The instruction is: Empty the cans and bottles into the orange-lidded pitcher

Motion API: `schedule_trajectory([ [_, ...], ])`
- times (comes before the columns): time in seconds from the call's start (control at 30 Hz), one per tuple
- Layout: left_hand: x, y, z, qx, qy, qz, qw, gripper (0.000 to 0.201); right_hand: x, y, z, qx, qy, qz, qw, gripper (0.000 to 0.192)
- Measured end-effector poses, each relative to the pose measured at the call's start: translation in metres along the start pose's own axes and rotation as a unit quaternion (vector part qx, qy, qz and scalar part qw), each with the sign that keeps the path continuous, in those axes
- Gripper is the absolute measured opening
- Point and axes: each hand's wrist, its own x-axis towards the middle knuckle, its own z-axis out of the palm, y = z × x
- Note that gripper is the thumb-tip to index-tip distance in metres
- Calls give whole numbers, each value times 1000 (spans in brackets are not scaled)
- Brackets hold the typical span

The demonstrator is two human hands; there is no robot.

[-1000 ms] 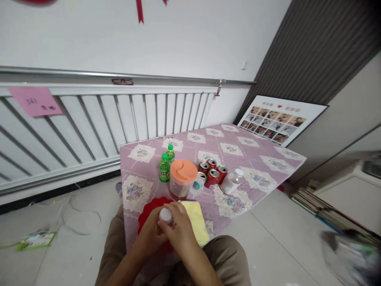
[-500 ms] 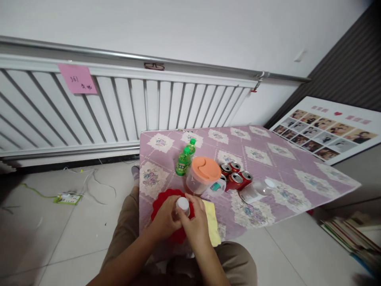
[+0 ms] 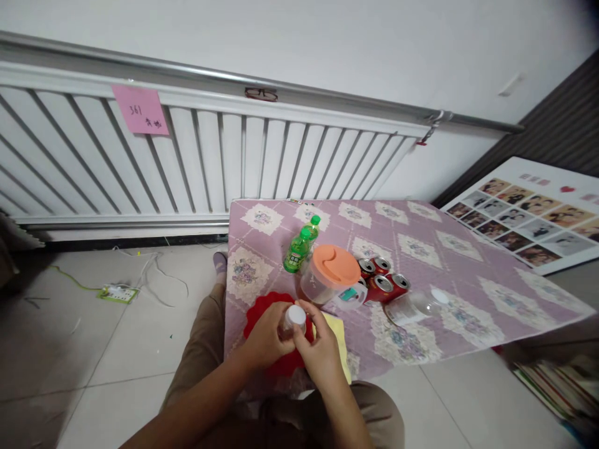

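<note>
A small clear bottle with a white cap (image 3: 296,315) stands upright between my hands, over the red scalloped mat (image 3: 255,316). My left hand (image 3: 266,340) is wrapped round its side. My right hand (image 3: 324,352) grips it from the other side, thumb and fingers just below the cap. Most of the bottle's body is hidden by my fingers. Just beyond my hands is a clear pitcher with an orange lid (image 3: 336,267). Part of a folded yellow cloth (image 3: 340,340) shows beside my right hand.
Two green drink bottles (image 3: 297,251) stand left of the pitcher. Several red drink cans (image 3: 381,285) are grouped to its right, beside a clear bottle lying on its side (image 3: 414,307). The flowered tablecloth (image 3: 435,249) reaches toward a white radiator (image 3: 276,156). A power strip (image 3: 118,293) lies on the floor.
The view has turned slightly, so the whole scene sits a little differently in the frame. Both hands stay on the capped bottle; the right fingers have shifted slightly around it.
</note>
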Motion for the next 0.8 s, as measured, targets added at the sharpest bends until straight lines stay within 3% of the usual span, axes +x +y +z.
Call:
schedule_trajectory([
  [0.1, -1, -1, 0, -5, 2, 0, 1000, 53, -1, 0, 1, 27, -22, 6, 999, 49],
  [0.23, -1, 0, -1, 6, 7, 3, 1000, 57, 0, 1, 6, 27, 26, 27, 999, 65],
  [0.33, -1, 2, -2, 6, 2, -7, 1000, 56, 1, 2, 9, 5, 60, 32, 998, 60],
  [0.47, 0, 5, -4, -2, -4, -9, 1000, 58, -1, 4, 10, 8, 62, 23, 998, 54],
  [0.6, -1, 6, -3, 2, 1, -14, 1000, 57, -1, 5, 10, 105, 67, 43, 991, 53],
  [0.8, -4, 1, 1, 10, 21, -46, 999, 69, 6, 0, -5, 274, 169, 114, 940, 48],
])
